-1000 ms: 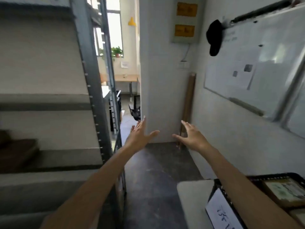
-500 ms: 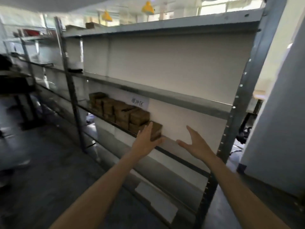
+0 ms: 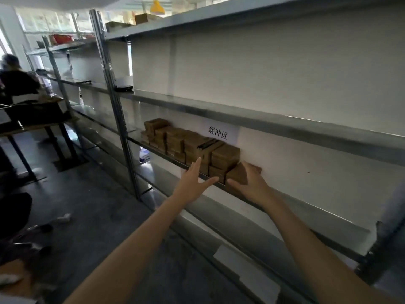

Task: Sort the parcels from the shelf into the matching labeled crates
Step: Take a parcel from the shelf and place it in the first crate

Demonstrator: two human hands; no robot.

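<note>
Rightmost parcel (image 3: 237,172) sits at the shelf (image 3: 328,219) front edge. Your right hand (image 3: 252,185) is nearer, fingers draped over it, grip unclear; left hand (image 3: 192,183) fingers wide.

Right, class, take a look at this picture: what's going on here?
A person with bare hands stands at a metal shelf holding a row of brown parcels under a paper sign. The right grip curls round the end parcel, which sits on the shelf. The left grip is open near the stack. No crates are in view.
</note>
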